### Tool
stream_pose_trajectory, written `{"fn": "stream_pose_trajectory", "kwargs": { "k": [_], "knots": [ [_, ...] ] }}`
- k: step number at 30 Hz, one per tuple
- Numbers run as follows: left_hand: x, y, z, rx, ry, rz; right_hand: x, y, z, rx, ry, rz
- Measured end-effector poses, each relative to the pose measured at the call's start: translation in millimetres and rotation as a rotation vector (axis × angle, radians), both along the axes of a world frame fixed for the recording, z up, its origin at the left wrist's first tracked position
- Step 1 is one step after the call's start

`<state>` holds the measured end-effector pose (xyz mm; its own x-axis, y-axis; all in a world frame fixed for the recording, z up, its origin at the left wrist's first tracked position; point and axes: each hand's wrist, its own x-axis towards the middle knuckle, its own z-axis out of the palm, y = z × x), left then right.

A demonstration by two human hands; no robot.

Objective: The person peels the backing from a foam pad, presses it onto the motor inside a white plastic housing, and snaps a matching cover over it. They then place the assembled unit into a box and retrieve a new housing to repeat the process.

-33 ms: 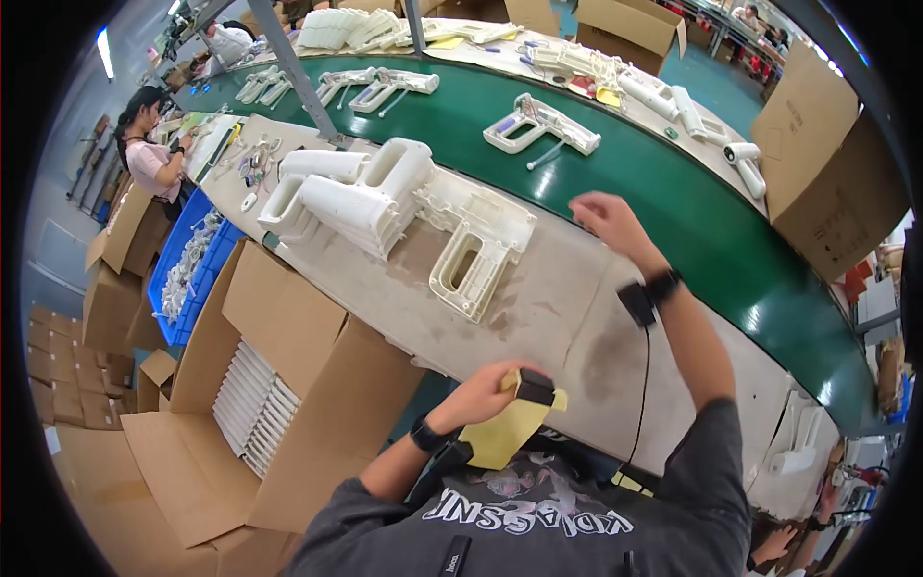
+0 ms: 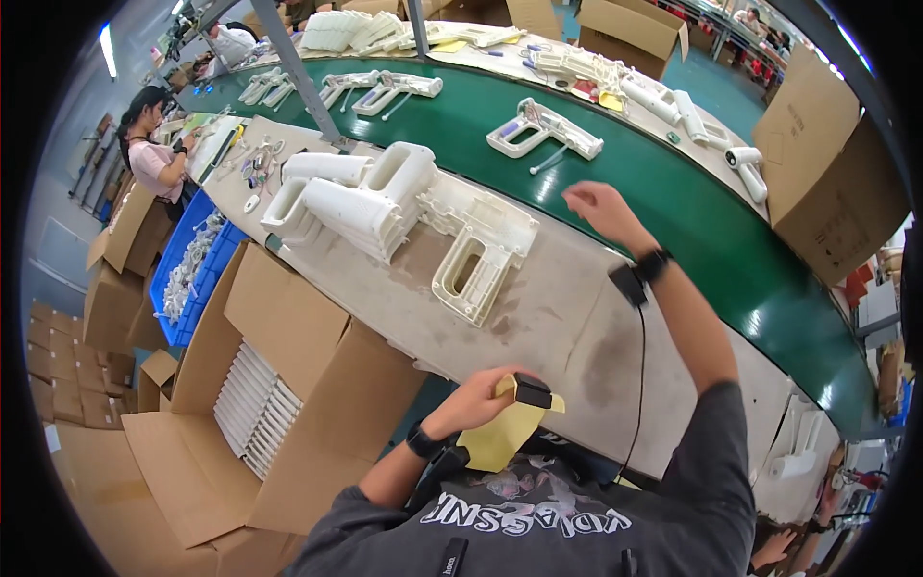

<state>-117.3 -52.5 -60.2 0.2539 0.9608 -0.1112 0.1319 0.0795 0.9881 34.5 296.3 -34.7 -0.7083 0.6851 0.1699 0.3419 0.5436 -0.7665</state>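
The left hand (image 2: pixel 476 402) sits close to the body at about 6 o'clock, forearm bent in from the lower edge, a dark band on the wrist. Its grip is closed around a small black block (image 2: pixel 532 391) and the top of a yellow sheet (image 2: pixel 500 438), which hangs down from the fingers toward the chest. The right hand (image 2: pixel 598 207) is stretched well out toward 1 o'clock, arm nearly straight, fingers loosely curled and parted, with nothing in its grip; it hovers over the far edge of the bench (image 2: pixel 567 317). A black strap with a small box and a thin cable runs along that wrist.

Against the earlier frame nothing has shifted: both hands and the parts lie the same.

At 11 o'clock from the left hand a flat white plastic housing half (image 2: pixel 481 255) lies on the stained grey bench, touching a pile of bulkier white housings (image 2: pixel 356 197) farther left. At 8 o'clock stands an open cardboard box (image 2: pixel 288 385) with stacked white parts inside, and beyond it blue bins (image 2: pixel 192 274).

Past the bench a green conveyor belt (image 2: pixel 673 207) curves through the room, carrying a white gun-shaped casing (image 2: pixel 543 130) at 12 o'clock. Cardboard cartons (image 2: pixel 827 183) stand at 2 o'clock. A seated person (image 2: pixel 154 154) works at 10 o'clock.
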Motion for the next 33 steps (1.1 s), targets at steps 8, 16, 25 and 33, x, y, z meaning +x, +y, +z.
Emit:
{"fn": "stream_pose_trajectory", "kwargs": {
  "k": [8,16,25,33],
  "knots": [
    [-11.8,-39.1,-5.1,-0.133,-0.044,0.256,-127.2,113.7,-50.2,0.48,-0.346,-0.073],
    [-15.8,-39.8,-13.7,-0.169,-0.053,0.271,-106.1,112.6,-41.7,0.458,-0.324,-0.069],
    [-27.8,-12.0,-3.6,-0.146,-0.171,0.106,28.1,-40.6,45.1,0.695,-0.303,0.146],
    [-19.1,17.3,14.1,0.077,-0.292,0.129,127.6,-242.7,21.0,0.581,-0.52,0.151]
  ]
}}
